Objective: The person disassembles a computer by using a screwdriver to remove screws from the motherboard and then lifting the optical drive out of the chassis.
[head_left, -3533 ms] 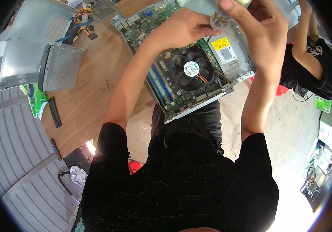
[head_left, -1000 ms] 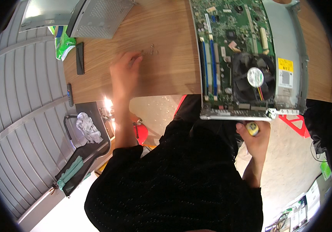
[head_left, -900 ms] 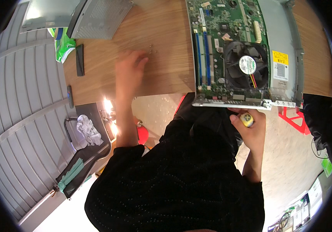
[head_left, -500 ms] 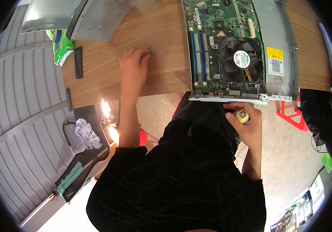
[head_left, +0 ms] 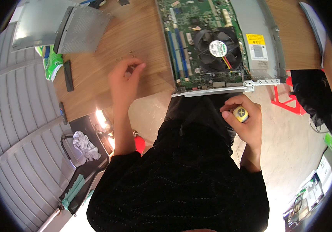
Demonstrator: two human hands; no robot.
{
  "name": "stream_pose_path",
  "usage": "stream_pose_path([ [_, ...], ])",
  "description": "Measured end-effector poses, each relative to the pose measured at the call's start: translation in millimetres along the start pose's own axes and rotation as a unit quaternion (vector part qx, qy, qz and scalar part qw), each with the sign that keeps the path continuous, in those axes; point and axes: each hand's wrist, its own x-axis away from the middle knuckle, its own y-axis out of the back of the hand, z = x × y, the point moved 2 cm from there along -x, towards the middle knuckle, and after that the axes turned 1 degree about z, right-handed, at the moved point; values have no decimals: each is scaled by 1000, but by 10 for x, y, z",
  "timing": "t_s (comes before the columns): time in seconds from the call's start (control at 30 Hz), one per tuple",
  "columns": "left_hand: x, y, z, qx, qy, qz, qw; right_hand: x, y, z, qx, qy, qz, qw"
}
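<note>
The left hand (head_left: pixel 121 81) has pulled back from the tiny metal bits (head_left: pixel 132 54); I can't tell if it pinches one. The right hand (head_left: pixel 251 121) grips a yellow handle (head_left: pixel 241 113), near the open computer (head_left: pixel 249 21) on the right.

The left hand (head_left: pixel 120 83) and right hand (head_left: pixel 250 120) are bare from the fingers (head_left: pixel 130 62) back to short, loose black sleeves — the left sleeve (head_left: pixel 124 166) and right sleeve (head_left: pixel 254 179) both end well behind the fingertips. Lower in view than the fingers spreads a black top (head_left: pixel 177 181), its front marked with curving rows of tiny pale dots. Just beside the right fingers — dark, softly creased trousers (head_left: pixel 200 110).
</note>
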Motion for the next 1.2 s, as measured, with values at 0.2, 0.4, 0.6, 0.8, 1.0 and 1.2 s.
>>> stream_pose_path([
  [0.2,319,-71,-692,212,-104,199,951,334,706,92,-345,342,-105,868],
  [0.4,577,-301,-1043,286,-269,278,877,552,1238,323,-597,447,-148,649],
  [0.6,718,-521,-1128,332,-264,234,875,476,1192,365,-682,420,-161,577],
  [0.8,765,-555,-1116,364,-247,221,870,364,1052,354,-715,392,-136,562],
  [1.0,787,-554,-1067,355,-227,232,876,341,995,337,-707,384,-130,579],
  [1.2,802,-594,-1061,329,-227,200,894,380,1011,328,-694,363,-162,600],
])
